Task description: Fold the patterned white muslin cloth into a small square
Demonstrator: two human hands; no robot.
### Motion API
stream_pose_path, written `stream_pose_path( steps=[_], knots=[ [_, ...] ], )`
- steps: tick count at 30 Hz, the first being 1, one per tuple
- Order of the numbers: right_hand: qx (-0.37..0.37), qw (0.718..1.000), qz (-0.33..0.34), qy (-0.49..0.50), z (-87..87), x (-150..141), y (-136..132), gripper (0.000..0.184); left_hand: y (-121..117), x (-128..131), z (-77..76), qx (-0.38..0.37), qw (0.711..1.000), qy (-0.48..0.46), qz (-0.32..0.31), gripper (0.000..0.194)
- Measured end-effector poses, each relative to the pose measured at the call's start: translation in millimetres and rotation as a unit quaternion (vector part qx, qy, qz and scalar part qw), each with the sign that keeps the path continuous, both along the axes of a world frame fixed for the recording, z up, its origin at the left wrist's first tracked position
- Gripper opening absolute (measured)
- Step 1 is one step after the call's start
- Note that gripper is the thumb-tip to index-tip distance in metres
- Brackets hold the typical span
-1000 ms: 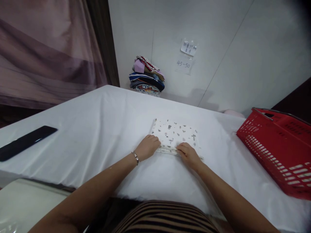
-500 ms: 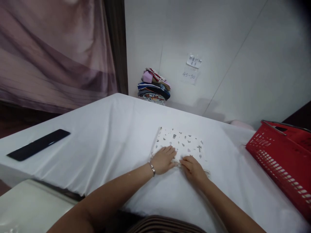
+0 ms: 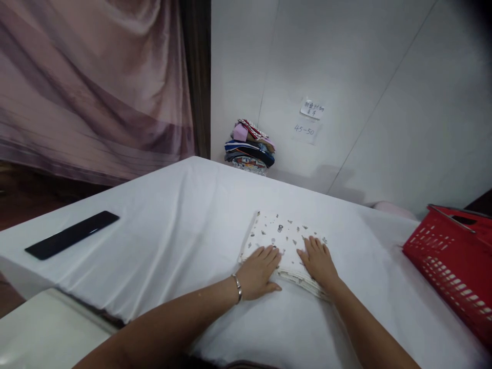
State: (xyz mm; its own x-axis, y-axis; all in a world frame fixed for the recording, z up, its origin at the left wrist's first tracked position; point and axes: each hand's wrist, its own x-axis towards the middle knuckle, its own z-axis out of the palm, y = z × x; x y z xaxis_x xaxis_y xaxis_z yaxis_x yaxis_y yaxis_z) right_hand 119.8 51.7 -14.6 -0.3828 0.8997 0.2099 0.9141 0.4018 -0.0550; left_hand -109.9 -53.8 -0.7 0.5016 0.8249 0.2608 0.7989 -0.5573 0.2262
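A folded white cloth (image 3: 286, 233) with small dark prints lies flat on the white-covered table (image 3: 165, 246). Its layered edge faces me. My left hand (image 3: 258, 271), with a silver bracelet at the wrist, rests on the cloth's near left part; the fingers lie flat and the thumb points right. On the right part of the cloth, my right hand (image 3: 318, 260) lies flat with its fingers stretched forward. Neither hand grips anything. Whether the cloth is a garment or a sheet cannot be made out.
To the right stands a red plastic basket (image 3: 449, 266). A flat black panel (image 3: 73, 234) lies on the table's left side. Beyond the far edge rises a stack of folded fabrics (image 3: 250, 146) by the wall. A white stool-like surface (image 3: 49, 328) is at lower left.
My right hand has let go of the cloth's near edge and moved forward to lie flat on top. My left hand stays on the cloth, its thumb now spread. The view has shifted slightly.
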Motion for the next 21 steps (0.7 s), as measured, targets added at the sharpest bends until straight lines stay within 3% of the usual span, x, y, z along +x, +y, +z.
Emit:
stream_pose_path(
  steps=[5,7,9,11,15,18,21],
  knots=[
    [0.007,1.000,-0.003,-0.017,-5.4,0.3,-2.5,0.056,33.8,9.7,33.9,-0.066,0.996,-0.002,0.064,0.054],
    [0.001,1.000,-0.005,-0.021,-1.5,0.1,-3.0,0.056,57.4,8.5,40.5,-0.042,0.992,-0.001,0.118,0.052],
    [-0.021,1.000,-0.007,-0.017,3.4,-0.8,-3.0,0.057,78.5,2.9,35.9,-0.060,0.981,0.007,0.184,0.057],
    [-0.056,0.998,-0.007,-0.007,9.5,-2.5,-1.3,0.059,92.7,-4.4,23.6,-0.107,0.972,0.012,0.211,0.061],
    [-0.074,0.996,-0.037,0.025,22.0,-3.2,11.5,0.062,100.5,-13.8,3.4,-0.115,0.972,0.020,0.202,0.064],
    [-0.076,0.992,-0.084,0.050,21.7,4.5,26.1,0.067,98.9,-14.4,1.6,-0.112,0.973,0.026,0.201,0.064],
    [-0.116,0.985,-0.102,0.075,10.6,15.3,36.9,0.071,98.8,-13.7,3.1,-0.112,0.973,0.027,0.202,0.064]
  ],
)
